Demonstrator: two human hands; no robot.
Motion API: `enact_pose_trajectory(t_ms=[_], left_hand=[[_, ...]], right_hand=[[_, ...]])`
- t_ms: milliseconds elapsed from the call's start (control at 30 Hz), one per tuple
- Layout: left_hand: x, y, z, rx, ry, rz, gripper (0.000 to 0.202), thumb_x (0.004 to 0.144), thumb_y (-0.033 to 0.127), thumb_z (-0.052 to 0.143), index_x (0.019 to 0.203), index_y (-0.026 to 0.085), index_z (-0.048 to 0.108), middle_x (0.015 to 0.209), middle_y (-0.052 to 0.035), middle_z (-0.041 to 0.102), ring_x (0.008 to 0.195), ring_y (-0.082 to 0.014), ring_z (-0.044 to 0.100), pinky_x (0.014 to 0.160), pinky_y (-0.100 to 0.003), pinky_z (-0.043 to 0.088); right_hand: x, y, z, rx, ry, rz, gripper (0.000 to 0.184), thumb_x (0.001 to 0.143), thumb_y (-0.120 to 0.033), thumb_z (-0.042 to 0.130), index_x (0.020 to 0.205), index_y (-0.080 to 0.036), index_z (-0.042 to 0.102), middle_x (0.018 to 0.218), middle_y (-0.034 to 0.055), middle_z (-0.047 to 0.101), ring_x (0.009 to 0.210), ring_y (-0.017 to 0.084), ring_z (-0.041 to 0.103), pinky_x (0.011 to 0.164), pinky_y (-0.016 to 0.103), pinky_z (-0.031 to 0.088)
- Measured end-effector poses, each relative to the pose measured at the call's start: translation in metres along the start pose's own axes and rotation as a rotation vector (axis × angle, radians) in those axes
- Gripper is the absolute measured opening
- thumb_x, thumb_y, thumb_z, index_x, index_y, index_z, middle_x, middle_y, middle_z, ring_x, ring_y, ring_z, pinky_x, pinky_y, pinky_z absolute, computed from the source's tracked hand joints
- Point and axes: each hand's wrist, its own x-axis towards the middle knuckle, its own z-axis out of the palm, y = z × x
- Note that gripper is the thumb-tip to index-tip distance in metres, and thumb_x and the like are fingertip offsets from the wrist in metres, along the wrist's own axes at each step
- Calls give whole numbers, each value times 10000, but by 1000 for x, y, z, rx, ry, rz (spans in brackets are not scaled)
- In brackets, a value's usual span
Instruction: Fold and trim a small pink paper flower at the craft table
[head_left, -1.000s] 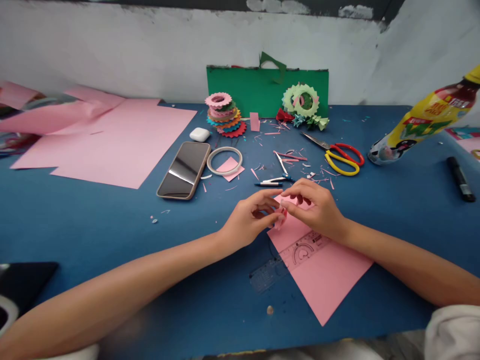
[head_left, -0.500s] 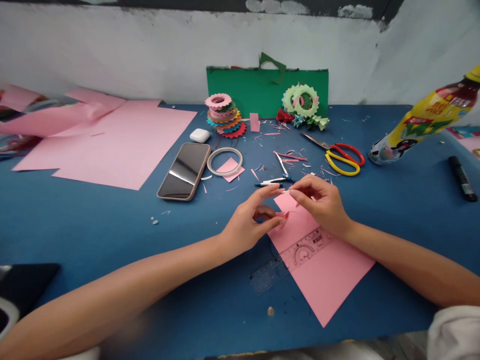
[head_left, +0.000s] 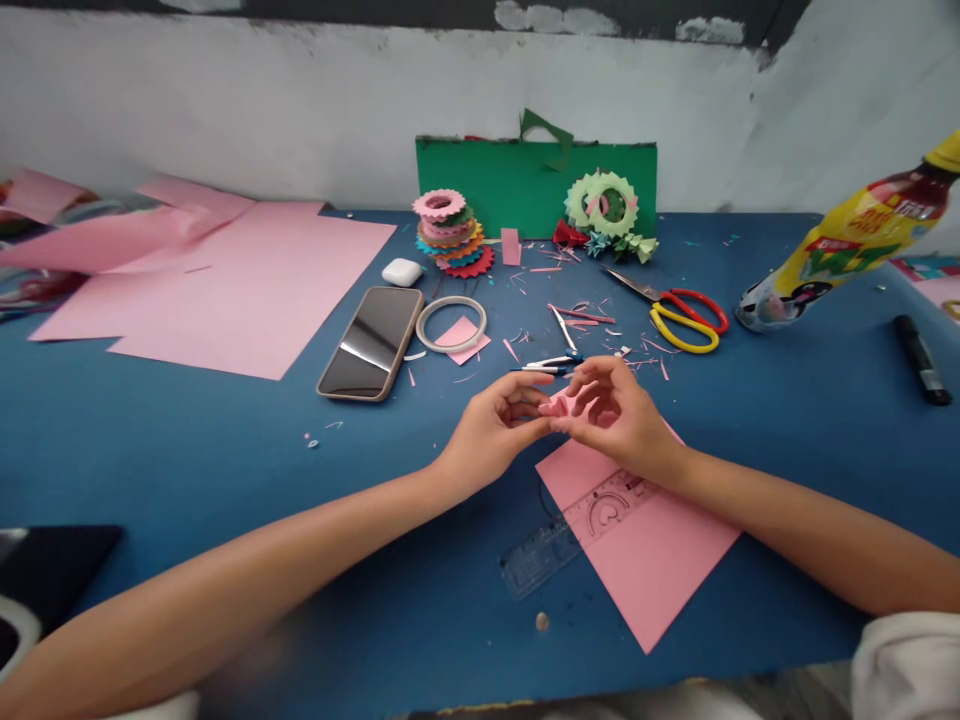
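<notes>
I see both sets of fingertips pinching a small folded pink paper piece (head_left: 556, 405), with my left hand (head_left: 495, 430) and right hand (head_left: 622, 420) meeting just above the pink sheet (head_left: 645, 550). A clear ruler (head_left: 559, 540) lies across that sheet, and a compass (head_left: 559, 358) sits just beyond on the blue table (head_left: 225, 480).

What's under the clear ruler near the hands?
The clear ruler lies across the left corner of the pink sheet; its lower-left end rests on the blue table. The sheet's far corner is hidden beneath the right hand, which pinches a small pink piece with the left hand.
</notes>
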Motion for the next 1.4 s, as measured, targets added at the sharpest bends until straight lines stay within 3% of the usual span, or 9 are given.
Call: enact_pose_trajectory(t_ms=[133, 233, 667, 833, 1000, 1133, 1267, 1400], left_hand=[[2, 1, -2, -70, -62, -41, 413, 713, 149, 725, 1091, 191, 564, 867, 18, 594, 772, -99, 637, 747, -229, 527], [1, 3, -1, -85, -115, -93, 352, 726, 182, 723, 1057, 179, 607, 890, -5, 633, 795, -114, 649, 742, -232, 539], [2, 10, -3, -75, -147, -113, 343, 745, 219, 708, 1073, 162, 624, 849, -35, 664, 800, -143, 649, 643, -221, 556], [2, 9, -4, -49, -188, -93, 266, 695, 196, 735, 944, 150, 653, 1068, -62, 580, 738, -117, 625, 596, -233, 546], [0, 6, 0, -59, -182, -62, 328, 642, 152, 773, 922, 152, 602, 961, -36, 590, 825, -143, 619, 675, -246, 540], [-2, 4, 1, -28, -181, -86, 369, 648, 138, 769, 959, 163, 571, 966, -28, 595, 814, -127, 613, 710, -251, 533], [-2, 4, 1, -37, -186, -89, 330, 718, 170, 723, 999, 160, 551, 968, -30, 608, 838, -113, 606, 730, -225, 514], [0, 8, 1, -81, -199, -122, 237, 785, 244, 664, 982, 142, 582, 846, -17, 625, 776, -107, 606, 683, -216, 520]], right_hand=[[-3, 0, 3, 32, -31, 6, 396, 762, -296, 676, 1064, -249, 425, 935, 7, 596, 769, 123, 621, 638, 260, 537], [-3, 2, 2, 62, 3, 1, 341, 796, -278, 638, 1066, -249, 432, 919, 3, 610, 775, 117, 635, 679, 266, 550], [1, 1, -2, 12, 48, -5, 285, 792, -236, 627, 1026, -230, 463, 880, 8, 639, 790, 124, 635, 659, 250, 525], [4, 4, -3, 53, 23, 30, 294, 766, -180, 631, 1009, -228, 472, 881, 6, 623, 777, 123, 632, 659, 253, 526], [1, 1, 1, 52, 28, 19, 273, 773, -148, 586, 1002, -238, 468, 845, -23, 583, 695, 96, 630, 628, 236, 531], [-3, -4, 5, -95, 31, -4, 288, 760, -133, 575, 1012, -238, 482, 828, -21, 579, 710, 100, 618, 585, 210, 509], [-5, -3, 6, -152, 6, -30, 296, 768, -155, 574, 1038, -234, 481, 837, -13, 589, 716, 100, 604, 585, 207, 499], [-4, -3, 4, -143, 16, -37, 269, 790, -193, 570, 1040, -229, 477, 819, -14, 580, 704, 100, 594, 566, 206, 483]])
